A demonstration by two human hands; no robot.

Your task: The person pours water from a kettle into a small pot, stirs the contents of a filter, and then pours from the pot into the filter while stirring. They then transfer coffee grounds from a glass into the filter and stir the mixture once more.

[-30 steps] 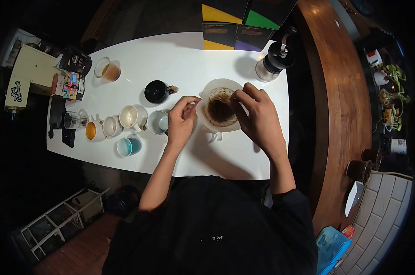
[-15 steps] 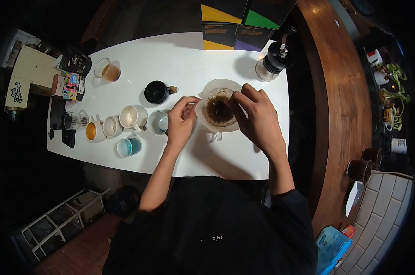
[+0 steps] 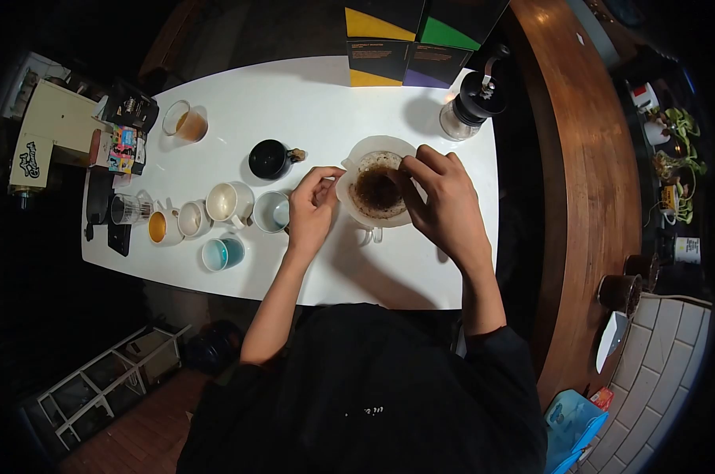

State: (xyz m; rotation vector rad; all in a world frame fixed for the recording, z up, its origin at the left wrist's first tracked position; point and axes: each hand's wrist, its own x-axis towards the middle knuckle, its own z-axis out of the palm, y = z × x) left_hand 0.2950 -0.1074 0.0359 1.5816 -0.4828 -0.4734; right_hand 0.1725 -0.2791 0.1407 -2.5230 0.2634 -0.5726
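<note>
A white paper coffee filter (image 3: 371,144) sits in a cone-shaped dripper, with wet dark coffee grounds (image 3: 378,188) inside and specks up its walls. Below it a clear glass handle (image 3: 375,235) shows. At the filter's left rim, my left hand (image 3: 313,207) is closed, thumb and fingertips pinching the edge. My right hand (image 3: 446,201) reaches over the right rim with its fingers pressed together near the grounds. What those fingers hold, if anything, is hidden behind them. A teal-tinted cup (image 3: 272,212) stands just left of my left hand.
On the white table (image 3: 326,103) stand a black cup (image 3: 270,159), a white mug (image 3: 229,203), several other cups and a plastic cup (image 3: 187,122) of brown liquid. A hand coffee grinder (image 3: 470,107) stands at the back right, beside dark cards (image 3: 379,62). A wooden counter (image 3: 583,182) runs along the right.
Both hands stay nearly in place. The dark patch of grounds looks slightly different, and a light streak seen in it earlier has gone.
</note>
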